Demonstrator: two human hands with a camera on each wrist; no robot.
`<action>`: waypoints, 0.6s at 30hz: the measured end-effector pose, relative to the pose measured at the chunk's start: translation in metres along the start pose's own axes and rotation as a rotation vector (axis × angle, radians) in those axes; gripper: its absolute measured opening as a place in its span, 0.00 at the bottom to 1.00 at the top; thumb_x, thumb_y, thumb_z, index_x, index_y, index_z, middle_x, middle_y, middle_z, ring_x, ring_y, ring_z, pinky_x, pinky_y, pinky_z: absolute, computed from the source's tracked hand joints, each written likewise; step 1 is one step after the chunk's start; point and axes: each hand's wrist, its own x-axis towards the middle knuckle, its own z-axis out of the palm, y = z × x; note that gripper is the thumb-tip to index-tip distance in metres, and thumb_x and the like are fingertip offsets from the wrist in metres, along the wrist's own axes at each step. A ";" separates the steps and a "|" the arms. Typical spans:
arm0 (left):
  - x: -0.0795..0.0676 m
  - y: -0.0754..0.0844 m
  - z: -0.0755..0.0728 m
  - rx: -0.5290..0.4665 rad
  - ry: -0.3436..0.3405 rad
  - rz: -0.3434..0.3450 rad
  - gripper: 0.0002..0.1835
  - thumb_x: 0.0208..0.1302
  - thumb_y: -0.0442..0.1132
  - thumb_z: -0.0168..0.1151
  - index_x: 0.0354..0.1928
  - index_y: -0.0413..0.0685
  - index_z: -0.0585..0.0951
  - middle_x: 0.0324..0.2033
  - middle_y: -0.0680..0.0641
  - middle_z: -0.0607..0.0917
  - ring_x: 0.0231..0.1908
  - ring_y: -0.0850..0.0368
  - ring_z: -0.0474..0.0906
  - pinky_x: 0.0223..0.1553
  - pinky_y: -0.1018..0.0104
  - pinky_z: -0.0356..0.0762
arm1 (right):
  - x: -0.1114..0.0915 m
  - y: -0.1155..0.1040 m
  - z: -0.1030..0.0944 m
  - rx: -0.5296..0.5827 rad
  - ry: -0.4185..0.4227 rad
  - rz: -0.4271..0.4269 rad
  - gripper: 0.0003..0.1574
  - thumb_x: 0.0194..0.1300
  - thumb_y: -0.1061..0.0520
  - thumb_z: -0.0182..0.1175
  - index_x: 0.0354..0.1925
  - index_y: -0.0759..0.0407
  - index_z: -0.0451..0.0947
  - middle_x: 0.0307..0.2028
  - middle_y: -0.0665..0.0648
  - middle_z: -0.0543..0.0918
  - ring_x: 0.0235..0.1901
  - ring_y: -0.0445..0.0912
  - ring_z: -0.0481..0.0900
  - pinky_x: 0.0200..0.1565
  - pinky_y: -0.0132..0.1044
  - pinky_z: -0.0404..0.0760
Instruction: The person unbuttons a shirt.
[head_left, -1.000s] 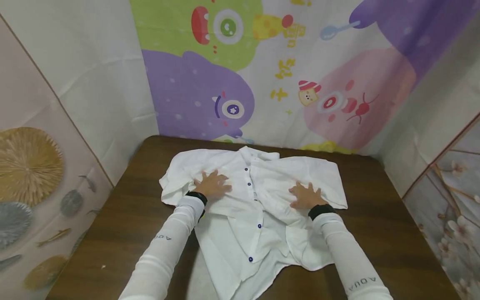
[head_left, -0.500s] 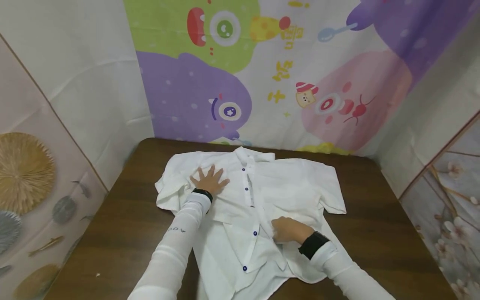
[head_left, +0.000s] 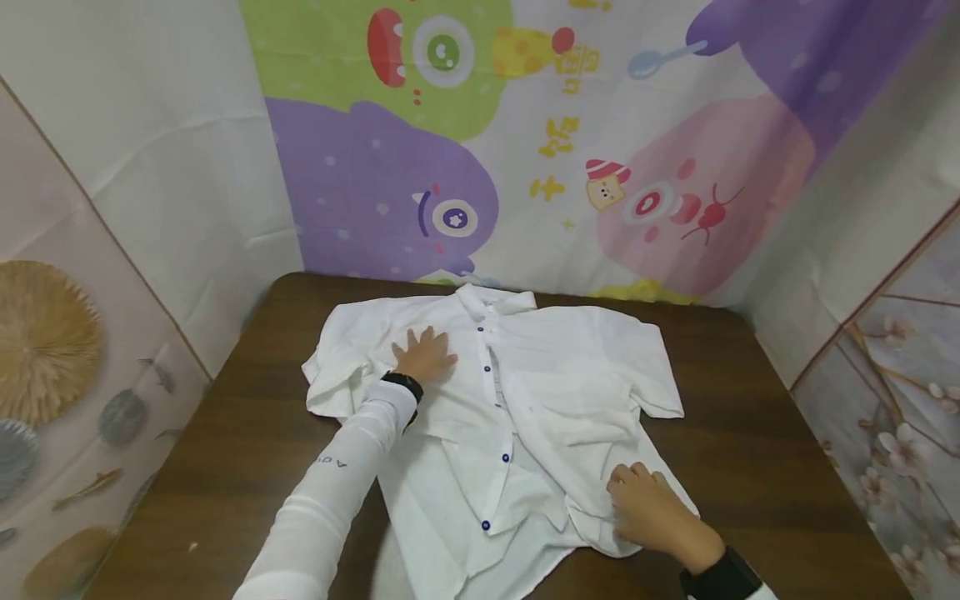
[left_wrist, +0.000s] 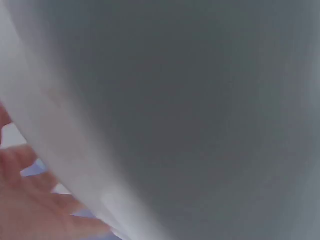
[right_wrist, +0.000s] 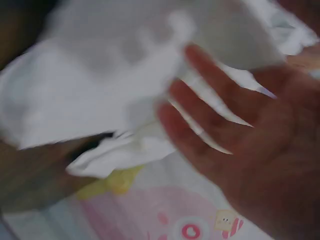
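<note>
A white short-sleeved shirt (head_left: 562, 358) with dark blue buttons (head_left: 506, 457) lies front up on the table, its collar (head_left: 517, 302) toward the far edge. Its lower front hangs apart, showing the inside of the back. My left hand (head_left: 425, 357) rests spread on the chest at the left. White fabric (left_wrist: 200, 120) fills most of the left wrist view, with the fingers at its lower left corner. Over the lower right hem is my right hand (head_left: 648, 508), knuckles up. In the right wrist view its fingers (right_wrist: 205, 112) are loosely extended beside the cloth, the palm holding nothing.
The brown wooden table (head_left: 247, 467) shows bare wood on both sides of the shirt. A cartoon-printed cloth (head_left: 390, 183) hangs behind it, and patterned side panels (head_left: 45, 208) stand left and right. One tiny pale speck (head_left: 193, 547) lies near the left front.
My right hand has moved from the right chest to the front edge, then out to the lower right hem. The right front now lies smoother. My left hand stays on the left chest.
</note>
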 end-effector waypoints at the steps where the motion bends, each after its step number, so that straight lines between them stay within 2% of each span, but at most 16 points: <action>1: -0.002 0.008 0.001 -0.028 0.028 0.050 0.28 0.68 0.50 0.49 0.66 0.47 0.64 0.65 0.36 0.63 0.66 0.31 0.53 0.62 0.36 0.52 | -0.004 0.001 0.002 -0.026 0.062 -0.005 0.14 0.43 0.58 0.69 0.28 0.60 0.73 0.28 0.51 0.75 0.33 0.50 0.74 0.39 0.51 0.72; 3: -0.007 0.026 0.004 -0.134 0.046 0.126 0.25 0.68 0.45 0.49 0.65 0.44 0.66 0.58 0.37 0.73 0.60 0.38 0.67 0.60 0.46 0.63 | -0.010 -0.001 0.002 -0.011 0.148 0.015 0.11 0.47 0.63 0.66 0.25 0.57 0.71 0.21 0.47 0.73 0.25 0.43 0.73 0.35 0.43 0.75; 5: -0.013 0.046 0.008 -0.304 -0.003 0.156 0.26 0.69 0.46 0.49 0.66 0.45 0.63 0.51 0.37 0.78 0.48 0.43 0.77 0.50 0.55 0.73 | -0.015 -0.008 -0.002 0.045 0.224 0.032 0.14 0.49 0.65 0.65 0.23 0.54 0.68 0.15 0.42 0.67 0.18 0.36 0.67 0.28 0.34 0.74; 6: -0.016 0.056 0.010 -0.409 -0.068 0.135 0.29 0.70 0.48 0.47 0.69 0.47 0.59 0.51 0.36 0.78 0.43 0.45 0.79 0.46 0.58 0.76 | -0.016 -0.014 -0.004 0.080 0.252 0.044 0.15 0.49 0.65 0.65 0.23 0.53 0.68 0.14 0.41 0.65 0.17 0.34 0.64 0.25 0.31 0.72; 8: -0.020 0.073 0.015 -0.593 -0.195 0.062 0.34 0.69 0.54 0.46 0.72 0.54 0.49 0.52 0.36 0.77 0.34 0.50 0.81 0.37 0.62 0.79 | -0.020 -0.026 -0.007 0.108 0.340 0.008 0.16 0.46 0.67 0.64 0.23 0.52 0.68 0.18 0.41 0.62 0.20 0.33 0.61 0.21 0.26 0.64; 10: -0.022 0.086 0.021 -0.717 -0.263 -0.004 0.37 0.68 0.53 0.48 0.73 0.57 0.45 0.56 0.34 0.73 0.26 0.52 0.78 0.30 0.63 0.78 | -0.023 -0.040 -0.007 0.087 0.426 -0.063 0.19 0.41 0.70 0.64 0.23 0.50 0.67 0.23 0.41 0.62 0.25 0.34 0.60 0.24 0.25 0.64; 12: -0.021 0.096 0.027 -0.808 -0.291 -0.059 0.37 0.67 0.45 0.50 0.73 0.56 0.45 0.59 0.33 0.69 0.22 0.54 0.73 0.27 0.64 0.75 | -0.025 -0.054 -0.005 0.059 0.487 -0.144 0.22 0.38 0.71 0.63 0.23 0.50 0.65 0.25 0.42 0.61 0.26 0.35 0.59 0.25 0.25 0.64; 13: -0.020 0.099 0.030 -0.842 -0.288 -0.081 0.37 0.65 0.40 0.49 0.73 0.55 0.46 0.60 0.34 0.68 0.24 0.55 0.71 0.28 0.64 0.74 | -0.026 -0.060 -0.003 0.053 0.495 -0.176 0.22 0.38 0.71 0.62 0.24 0.50 0.64 0.25 0.42 0.60 0.26 0.35 0.58 0.24 0.25 0.63; 15: -0.018 0.105 0.035 -0.960 -0.277 -0.125 0.37 0.59 0.30 0.46 0.71 0.51 0.52 0.63 0.35 0.65 0.27 0.54 0.68 0.30 0.64 0.70 | -0.029 -0.072 0.001 0.065 0.443 -0.196 0.20 0.40 0.72 0.61 0.25 0.51 0.65 0.25 0.43 0.60 0.24 0.35 0.58 0.21 0.25 0.61; 17: -0.015 0.107 0.040 -1.123 -0.295 -0.170 0.39 0.54 0.23 0.42 0.70 0.49 0.54 0.65 0.36 0.61 0.37 0.51 0.69 0.37 0.60 0.70 | -0.029 -0.081 0.005 0.091 0.316 -0.206 0.16 0.43 0.71 0.59 0.28 0.53 0.70 0.25 0.44 0.62 0.23 0.36 0.59 0.21 0.26 0.62; 18: -0.013 0.107 0.042 -1.197 -0.310 -0.192 0.40 0.52 0.21 0.41 0.70 0.50 0.54 0.67 0.37 0.58 0.44 0.49 0.69 0.43 0.58 0.70 | -0.029 -0.083 0.007 0.109 0.205 -0.197 0.14 0.46 0.70 0.60 0.30 0.54 0.72 0.26 0.45 0.63 0.24 0.36 0.60 0.21 0.27 0.63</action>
